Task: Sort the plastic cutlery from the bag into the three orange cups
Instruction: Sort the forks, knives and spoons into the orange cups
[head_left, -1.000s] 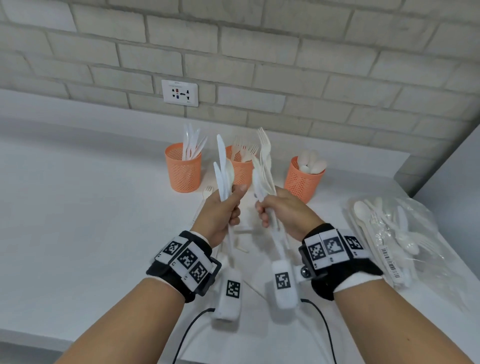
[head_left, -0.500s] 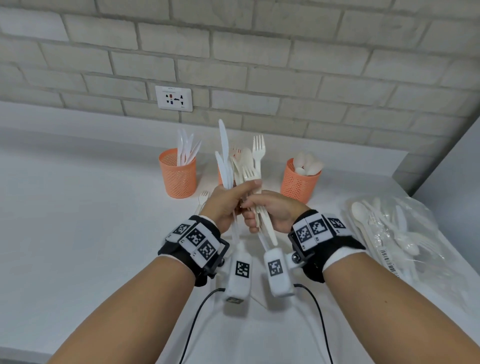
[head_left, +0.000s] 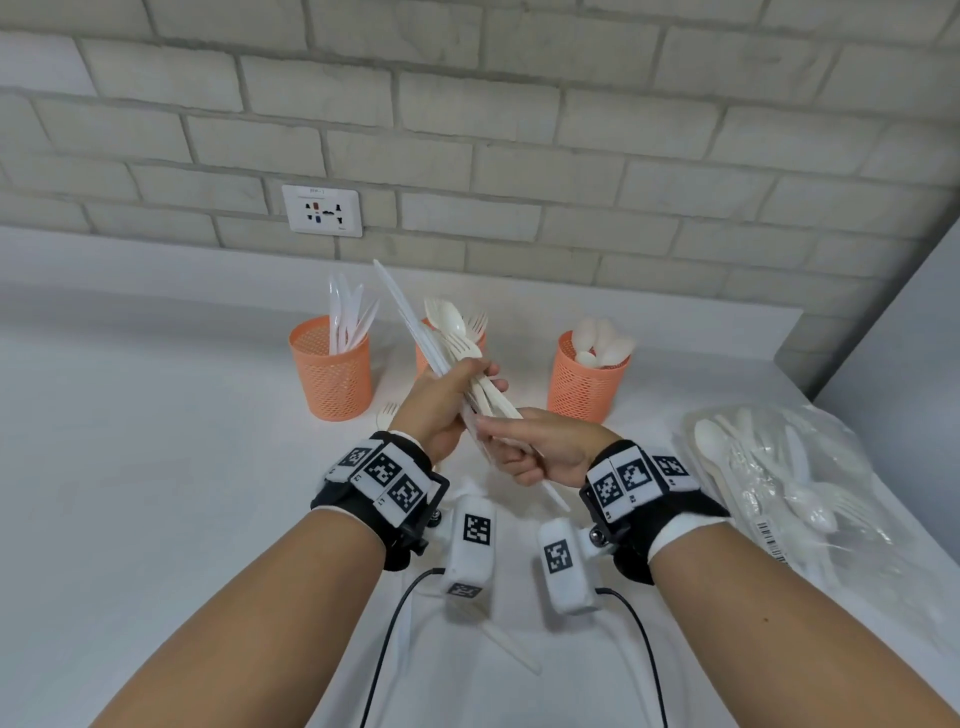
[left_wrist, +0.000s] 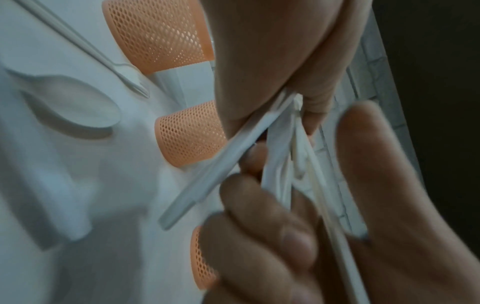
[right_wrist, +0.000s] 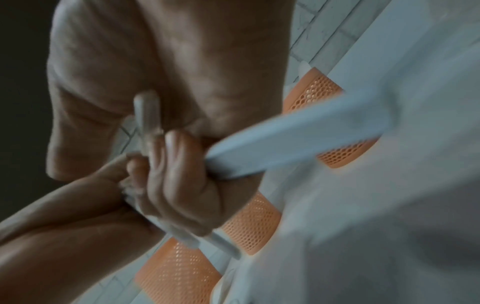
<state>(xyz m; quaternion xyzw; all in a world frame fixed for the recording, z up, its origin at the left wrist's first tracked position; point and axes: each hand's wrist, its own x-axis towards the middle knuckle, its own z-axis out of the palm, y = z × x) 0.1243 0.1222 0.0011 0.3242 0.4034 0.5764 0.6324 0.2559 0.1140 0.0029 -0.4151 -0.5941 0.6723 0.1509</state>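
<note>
Both hands meet over the middle of the white counter (head_left: 156, 467). My left hand (head_left: 480, 376) grips a mixed bundle of white plastic cutlery (head_left: 441, 338), knives, forks and a spoon, with the heads tilted up and to the left. My right hand (head_left: 493, 436) grips the handle ends of the same bundle just below. Three orange mesh cups stand behind: the left cup (head_left: 331, 374) holds knives, the middle cup (head_left: 422, 361), partly hidden by the bundle, holds forks, and the right cup (head_left: 584, 387) holds spoons. In the left wrist view the handles (left_wrist: 283, 164) cross between both hands.
The clear plastic bag (head_left: 779, 483) with more cutlery lies at the right by a grey wall. A loose fork (head_left: 387, 413) lies beside the left cup. Another white piece (head_left: 511, 649) lies on the counter under my wrists. A brick wall with a socket (head_left: 322, 210) stands behind.
The hands came together. The forks that the right hand held apart now lie in one bundle with the left hand's knives, and the bundle has tipped to the left.
</note>
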